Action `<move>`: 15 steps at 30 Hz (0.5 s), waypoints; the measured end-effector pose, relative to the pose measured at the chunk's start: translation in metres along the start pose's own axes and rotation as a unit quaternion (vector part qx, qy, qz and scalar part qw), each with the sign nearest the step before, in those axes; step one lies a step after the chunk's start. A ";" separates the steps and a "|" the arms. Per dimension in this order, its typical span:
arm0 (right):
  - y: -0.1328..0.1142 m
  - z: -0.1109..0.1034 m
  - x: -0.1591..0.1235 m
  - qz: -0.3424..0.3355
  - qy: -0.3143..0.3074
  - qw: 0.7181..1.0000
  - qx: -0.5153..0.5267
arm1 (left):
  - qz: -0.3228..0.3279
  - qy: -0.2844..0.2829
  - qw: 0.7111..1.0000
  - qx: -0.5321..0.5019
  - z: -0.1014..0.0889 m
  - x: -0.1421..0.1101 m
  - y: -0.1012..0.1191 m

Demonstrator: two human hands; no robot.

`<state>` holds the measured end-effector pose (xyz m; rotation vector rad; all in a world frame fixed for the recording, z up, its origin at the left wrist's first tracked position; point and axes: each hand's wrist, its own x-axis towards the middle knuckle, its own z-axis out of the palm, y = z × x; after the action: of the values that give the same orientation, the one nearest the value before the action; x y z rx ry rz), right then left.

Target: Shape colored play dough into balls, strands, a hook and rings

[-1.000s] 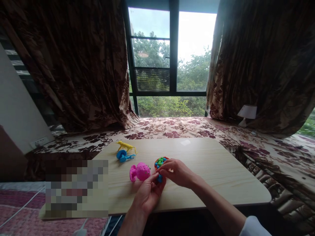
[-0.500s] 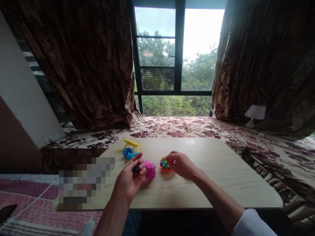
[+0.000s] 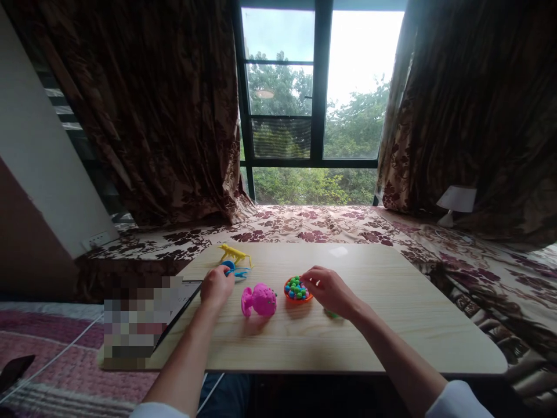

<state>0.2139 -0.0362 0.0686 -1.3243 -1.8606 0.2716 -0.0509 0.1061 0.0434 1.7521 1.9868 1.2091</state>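
Note:
An orange bowl (image 3: 298, 300) of small green, blue and pink balls (image 3: 296, 287) stands mid-table. My right hand (image 3: 326, 285) reaches over its right rim, fingertips bent down together at the balls; whatever they pinch is too small to make out. At the left, my left hand (image 3: 216, 285) is closed at a blue toy piece (image 3: 228, 265) with a round disc, its fingers partly hidden behind the knuckles. A blue forked piece (image 3: 241, 273) sticks out just right of that hand. Between my hands, a pink bumpy toy (image 3: 261, 299) lies on its side.
A yellow animal-like figure (image 3: 234, 253) stands at the table's back left. Something green (image 3: 331, 313) lies partly under my right wrist. A dark-edged flat object (image 3: 185, 299), mostly blurred out, lies on the left of the wooden table (image 3: 404, 313). A white lamp (image 3: 456, 198) stands on the sill.
My left hand left the bowl with a dark blue piece, passed over the pink toy and lowered to the blue toy at the left. My right hand stayed at the bowl.

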 end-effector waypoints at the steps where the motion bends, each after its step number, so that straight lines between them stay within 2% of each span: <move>1: -0.002 -0.001 0.000 0.000 0.011 1.000 0.015 | 0.007 0.008 1.000 0.005 -0.006 -0.005 0.003; 3: -0.007 -0.002 0.002 0.002 0.046 0.997 0.054 | 0.025 0.021 0.999 -0.011 -0.021 -0.022 0.016; 4: -0.010 -0.002 0.004 0.006 0.065 0.995 0.079 | 0.036 0.031 0.997 -0.066 -0.027 -0.034 0.026; 5: -0.014 -0.002 0.007 0.012 0.081 0.991 0.106 | 0.039 0.007 0.988 -0.148 -0.033 -0.048 0.038; 6: -0.017 -0.001 0.011 0.022 0.089 0.987 0.135 | 0.033 -0.051 0.967 -0.246 -0.036 -0.063 0.051; 8: -0.021 0.002 0.018 0.048 0.066 0.978 0.195 | -0.014 -0.197 0.886 -0.419 -0.037 -0.091 0.078; 10: -0.022 0.005 0.023 0.069 0.030 0.970 0.233 | -0.071 -0.281 0.798 -0.529 -0.030 -0.111 0.098; 12: -0.021 0.009 0.025 0.073 0.038 0.969 0.234 | -0.119 -0.300 0.739 -0.591 -0.017 -0.120 0.112; 15: -0.019 0.014 0.023 0.084 0.118 0.972 0.184 | -0.201 -0.332 0.672 -0.631 0.004 -0.119 0.125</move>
<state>0.1876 -0.0209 0.0819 -1.1978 -1.4214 0.4990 0.0717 -0.0068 0.0873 0.7192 0.6037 1.0521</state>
